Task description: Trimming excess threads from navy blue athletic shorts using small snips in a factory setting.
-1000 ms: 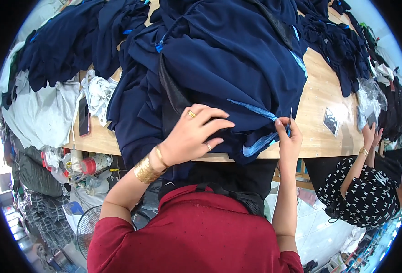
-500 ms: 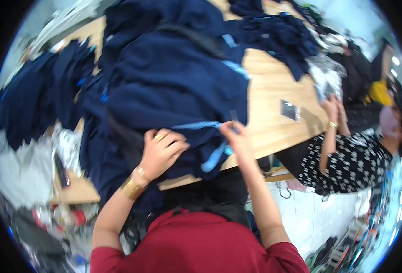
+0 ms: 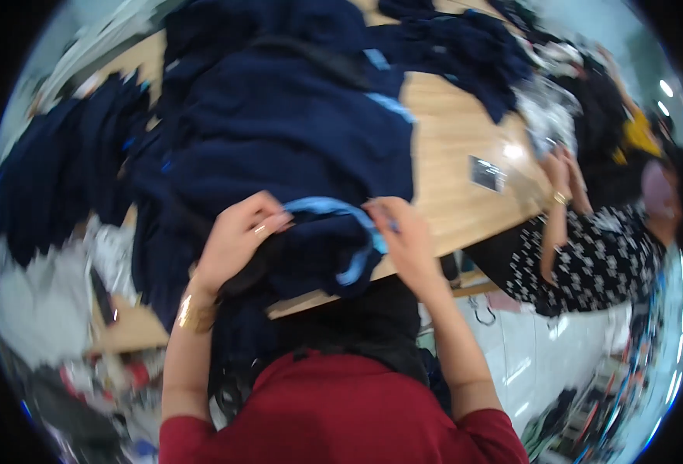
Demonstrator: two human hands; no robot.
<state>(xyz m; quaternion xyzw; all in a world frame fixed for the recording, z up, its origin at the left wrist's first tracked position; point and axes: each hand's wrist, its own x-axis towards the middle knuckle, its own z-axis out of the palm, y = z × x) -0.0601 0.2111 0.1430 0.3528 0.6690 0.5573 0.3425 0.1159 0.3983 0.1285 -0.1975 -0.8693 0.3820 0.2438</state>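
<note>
A navy garment (image 3: pixel 280 147) with light blue trim lies spread on the table in front of me. Its near end has a curved light blue band (image 3: pixel 327 205) that bows upward between my hands. My left hand (image 3: pixel 237 236) pinches the band's left end between thumb and fingers. At the other side of the curve, my right hand (image 3: pixel 406 236) is closed on the band with thumb and forefinger. Something small and dark shows by the right fingers, too blurred to name. Navy cloth inside the curve is in shadow.
More navy garments lie in a heap (image 3: pixel 465 58) at the far right and a pile (image 3: pixel 71 162) at the left. A small dark packet (image 3: pixel 487 173) rests on the wooden table (image 3: pixel 450 209). At right, a co-worker (image 3: pixel 589 247) handles clear plastic (image 3: pixel 546 112). Pale plastic bags (image 3: pixel 36 294) lie at left.
My left hand has gone from loosely curled over the cloth to pinching the band. The band, nearly straight before, now arches between both hands. My right hand keeps its grip, nearly in place.
</note>
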